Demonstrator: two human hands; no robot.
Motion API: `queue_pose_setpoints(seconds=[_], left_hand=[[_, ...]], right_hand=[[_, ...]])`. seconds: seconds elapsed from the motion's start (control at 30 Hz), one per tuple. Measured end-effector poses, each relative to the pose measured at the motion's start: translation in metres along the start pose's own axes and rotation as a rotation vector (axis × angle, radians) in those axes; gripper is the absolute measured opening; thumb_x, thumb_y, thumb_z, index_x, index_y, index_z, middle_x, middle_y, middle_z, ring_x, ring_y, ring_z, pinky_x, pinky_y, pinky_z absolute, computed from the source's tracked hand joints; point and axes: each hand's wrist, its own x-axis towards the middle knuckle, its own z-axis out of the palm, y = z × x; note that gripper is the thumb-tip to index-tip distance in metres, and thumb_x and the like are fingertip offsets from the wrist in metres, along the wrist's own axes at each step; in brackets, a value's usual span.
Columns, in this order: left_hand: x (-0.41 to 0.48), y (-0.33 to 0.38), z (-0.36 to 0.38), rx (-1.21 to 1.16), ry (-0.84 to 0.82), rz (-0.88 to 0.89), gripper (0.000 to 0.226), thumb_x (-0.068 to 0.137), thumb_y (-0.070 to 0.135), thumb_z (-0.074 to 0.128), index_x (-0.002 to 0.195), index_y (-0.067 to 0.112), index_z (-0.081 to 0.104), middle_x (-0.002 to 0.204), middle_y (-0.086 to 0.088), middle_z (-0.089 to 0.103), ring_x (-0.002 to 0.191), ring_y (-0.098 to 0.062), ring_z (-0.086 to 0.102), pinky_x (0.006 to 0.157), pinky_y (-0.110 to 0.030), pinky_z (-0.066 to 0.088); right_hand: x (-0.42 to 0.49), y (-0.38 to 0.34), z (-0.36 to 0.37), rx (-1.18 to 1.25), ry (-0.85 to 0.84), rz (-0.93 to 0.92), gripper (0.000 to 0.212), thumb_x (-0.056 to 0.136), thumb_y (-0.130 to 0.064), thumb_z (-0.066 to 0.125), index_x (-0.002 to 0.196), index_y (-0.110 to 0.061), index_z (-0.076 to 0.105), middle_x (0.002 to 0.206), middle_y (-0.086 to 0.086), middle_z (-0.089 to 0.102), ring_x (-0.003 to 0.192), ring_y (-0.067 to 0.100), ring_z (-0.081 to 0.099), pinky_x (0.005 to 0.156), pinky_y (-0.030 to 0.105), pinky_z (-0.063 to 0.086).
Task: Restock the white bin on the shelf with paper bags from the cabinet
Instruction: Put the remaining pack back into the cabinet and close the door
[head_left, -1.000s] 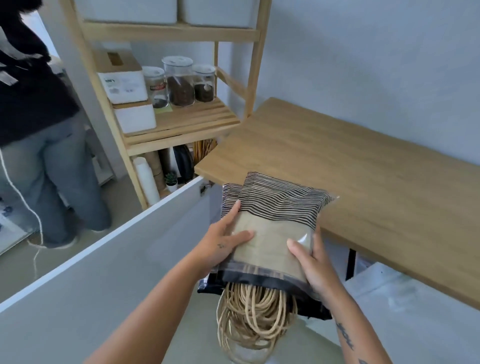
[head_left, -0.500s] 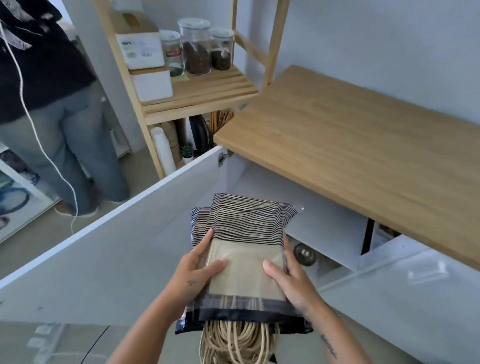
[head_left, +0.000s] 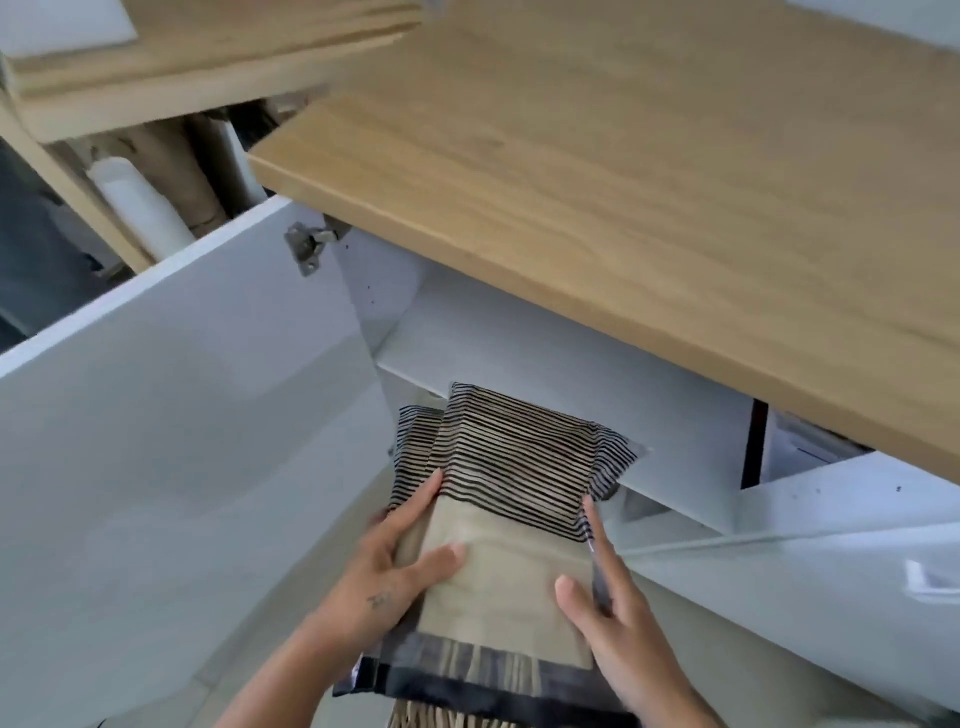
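We are holding the pack of bags (head_left: 511, 525) between our left hand (head_left: 384, 577) and right hand (head_left: 608, 618), before the cabinet shelf (head_left: 561, 358), under the tabletop (head_left: 623, 171); the open door (head_left: 182, 395) is standing left.

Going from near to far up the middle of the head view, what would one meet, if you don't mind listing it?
Rope handles → bundle of paper bags, held by the left hand and the right hand → cabinet shelf → wooden countertop.
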Motion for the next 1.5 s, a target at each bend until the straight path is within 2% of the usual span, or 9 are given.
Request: queue_pose_setpoints(seconds=[0.17,0.23,0.33,0.5,0.8,1.03,1.1,1.3,1.5], left_hand=[[0.082,0.004,0.026,0.045,-0.081,0.031,0.070,0.078,0.020,0.070,0.134,0.046,0.038,0.117,0.020,0.058,0.085,0.005,0.067,0.073,-0.014,0.055],[0.118,0.012,0.033,0.104,-0.095,0.065,0.070,0.080,0.022,0.070,0.137,0.043,0.036,0.106,0.022,0.058,0.079,0.008,0.065,0.075,-0.011,0.053],[0.172,0.033,0.045,0.215,-0.158,0.101,0.077,0.076,0.032,0.072,0.141,0.042,0.032,0.118,0.012,0.055,0.092,0.001,0.059,0.082,-0.017,0.051],[0.256,0.062,0.069,0.390,-0.260,0.151,0.092,0.072,0.030,0.077,0.146,0.039,0.022,0.142,0.005,0.042,0.109,-0.007,0.044,0.077,-0.010,0.038],[0.327,0.031,0.083,0.299,-0.236,0.141,0.102,0.061,0.014,0.083,0.142,0.041,0.028,0.143,-0.008,0.045,0.124,-0.030,0.049,0.107,-0.047,0.040],[0.362,0.068,0.104,0.577,-0.010,0.400,0.087,0.067,0.021,0.081,0.141,0.028,0.037,0.145,-0.010,0.040,0.132,-0.031,0.039,0.112,-0.045,0.033],[0.366,0.073,0.109,0.645,0.019,0.415,0.079,0.074,0.023,0.075,0.142,0.025,0.036,0.148,-0.011,0.035,0.135,-0.031,0.035,0.114,-0.042,0.030],[0.369,0.072,0.109,0.599,-0.026,0.370,0.072,0.082,0.021,0.068,0.144,0.024,0.032,0.152,-0.011,0.029,0.138,-0.030,0.030,0.111,-0.033,0.027],[0.366,0.065,0.113,0.777,0.153,0.417,0.061,0.081,0.044,0.062,0.137,0.042,0.038,0.141,-0.011,0.044,0.130,-0.038,0.038,0.108,-0.054,0.033]], right_hand=[[0.058,0.020,-0.033,0.058,0.098,-0.017,0.067,0.060,-0.076,0.057,0.115,-0.079,0.020,0.110,-0.037,0.041,0.098,-0.023,0.040,0.091,0.013,0.033],[0.083,0.024,-0.047,0.145,0.086,-0.058,0.081,0.055,-0.071,0.065,0.123,-0.068,0.021,0.130,-0.043,0.029,0.112,-0.032,0.028,0.106,0.018,0.028],[0.125,0.029,-0.072,0.238,0.037,-0.127,0.124,0.039,-0.060,0.083,0.143,-0.041,0.019,0.143,-0.017,0.040,0.123,-0.006,0.047,0.096,0.016,0.045],[0.203,0.040,-0.124,0.271,0.021,-0.130,0.128,0.039,-0.045,0.091,0.145,-0.031,0.021,0.144,0.005,0.045,0.125,0.018,0.051,0.101,0.039,0.046],[0.254,0.056,-0.137,0.306,0.141,-0.128,0.147,0.018,-0.040,0.093,0.145,-0.036,0.019,0.145,0.000,0.042,0.128,0.015,0.047,0.105,0.036,0.042],[0.299,0.026,-0.158,0.141,0.327,-0.170,0.064,0.070,0.005,0.071,0.127,-0.013,0.047,0.131,0.010,0.055,0.104,0.014,0.056,0.076,0.014,0.051],[0.310,0.022,-0.165,0.128,0.349,-0.161,0.061,0.073,0.000,0.071,0.128,-0.015,0.048,0.125,0.005,0.058,0.099,0.012,0.058,0.068,0.009,0.053],[0.315,0.026,-0.174,-0.003,0.290,-0.117,0.063,0.077,-0.015,0.072,0.133,-0.023,0.045,0.124,-0.001,0.058,0.112,0.013,0.054,0.092,0.026,0.043],[0.304,0.024,-0.166,-0.240,0.351,-0.048,0.072,0.081,-0.045,0.063,0.143,-0.033,0.027,0.139,0.002,0.049,0.128,0.023,0.046,0.105,0.035,0.037]])
